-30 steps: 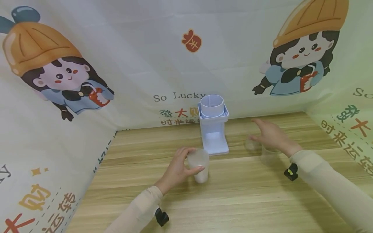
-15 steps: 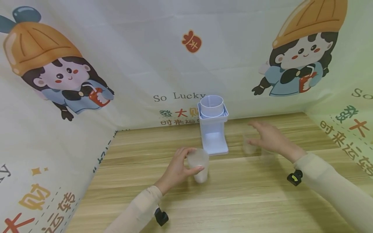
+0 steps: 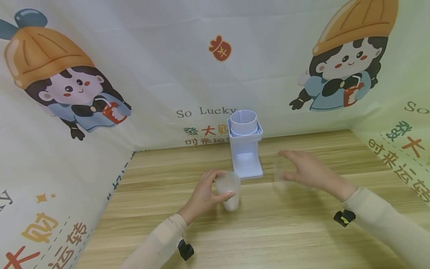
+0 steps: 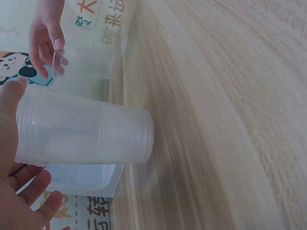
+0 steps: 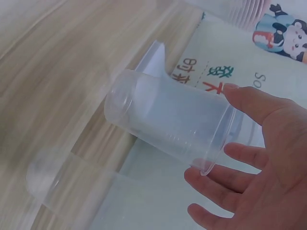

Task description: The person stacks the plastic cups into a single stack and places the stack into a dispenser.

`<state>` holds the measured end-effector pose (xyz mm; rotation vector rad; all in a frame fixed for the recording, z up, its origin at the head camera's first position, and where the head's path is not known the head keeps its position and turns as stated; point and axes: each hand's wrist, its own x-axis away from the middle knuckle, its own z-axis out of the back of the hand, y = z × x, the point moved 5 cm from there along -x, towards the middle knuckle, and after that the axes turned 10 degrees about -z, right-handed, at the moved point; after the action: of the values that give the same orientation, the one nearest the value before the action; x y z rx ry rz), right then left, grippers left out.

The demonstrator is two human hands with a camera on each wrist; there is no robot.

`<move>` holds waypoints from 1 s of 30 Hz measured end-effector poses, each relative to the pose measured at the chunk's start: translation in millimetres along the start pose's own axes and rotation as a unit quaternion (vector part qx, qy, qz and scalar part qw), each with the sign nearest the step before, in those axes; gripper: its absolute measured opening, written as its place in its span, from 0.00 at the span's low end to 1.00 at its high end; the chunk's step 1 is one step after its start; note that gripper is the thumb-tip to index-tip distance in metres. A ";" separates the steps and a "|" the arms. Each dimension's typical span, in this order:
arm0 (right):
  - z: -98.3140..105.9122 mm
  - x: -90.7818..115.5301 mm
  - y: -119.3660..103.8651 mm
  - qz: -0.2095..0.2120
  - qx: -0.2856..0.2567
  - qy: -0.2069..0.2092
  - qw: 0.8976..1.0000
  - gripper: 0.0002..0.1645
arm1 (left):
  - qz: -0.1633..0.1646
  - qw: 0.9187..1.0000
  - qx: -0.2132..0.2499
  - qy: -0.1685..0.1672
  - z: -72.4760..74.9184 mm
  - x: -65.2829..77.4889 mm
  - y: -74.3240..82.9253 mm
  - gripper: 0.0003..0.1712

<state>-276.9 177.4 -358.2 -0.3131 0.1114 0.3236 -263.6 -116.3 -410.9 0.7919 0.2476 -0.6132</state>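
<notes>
My left hand (image 3: pixel 208 190) holds a stack of clear plastic cups (image 4: pixel 86 129) round its upper part, thumb on one side and fingers on the other. The stack stands upright on the table. Farther right, my right hand (image 3: pixel 309 172) pinches a single clear plastic cup (image 5: pixel 168 115) near its rim, between thumb and fingers. Another clear cup (image 5: pixel 45 175) stands on the table beside the held one, largely behind the right hand in the head view. Between the hands and farther back is a pale lavender plastic stand (image 3: pixel 246 164) with a round tube (image 3: pixel 244 123) in its top.
A light wood-grain table (image 3: pixel 262 231) lies under everything. Printed cloth (image 3: pixel 161 67) with cartoon figures and lettering hangs at the back and both sides, with the stand close to the back cloth. Small black devices (image 3: pixel 186 249) are worn at the wrists.
My right hand has moved left toward the stand with the single cup, away from the other cup. The left hand and its stack have stayed in place.
</notes>
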 end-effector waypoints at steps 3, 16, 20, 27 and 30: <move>-0.5 2.0 -6.5 0.007 0.001 0.006 1.000 0.44 | 0.001 1.000 -0.001 0.000 0.9 0.6 -0.1 0.37; -1.4 7.6 -47.2 0.057 -0.029 0.018 0.998 0.44 | -0.006 1.000 0.002 -0.001 0.1 1.2 -1.1 0.38; -0.6 7.2 -57.0 0.063 -0.033 0.019 0.997 0.44 | -0.002 1.000 -0.001 -0.003 0.3 1.3 -1.1 0.38; 3.5 3.2 -67.9 0.098 -0.044 0.053 0.993 0.45 | -0.004 1.000 -0.004 -0.005 0.3 0.9 -0.7 0.37; 8.0 0.9 -73.2 0.129 -0.047 0.082 0.987 0.45 | -0.007 1.000 -0.005 -0.004 0.3 0.6 -0.9 0.37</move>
<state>-251.6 114.4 -330.0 -0.4204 0.3000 0.5609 -263.6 -117.3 -411.4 0.7783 0.2495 -0.6273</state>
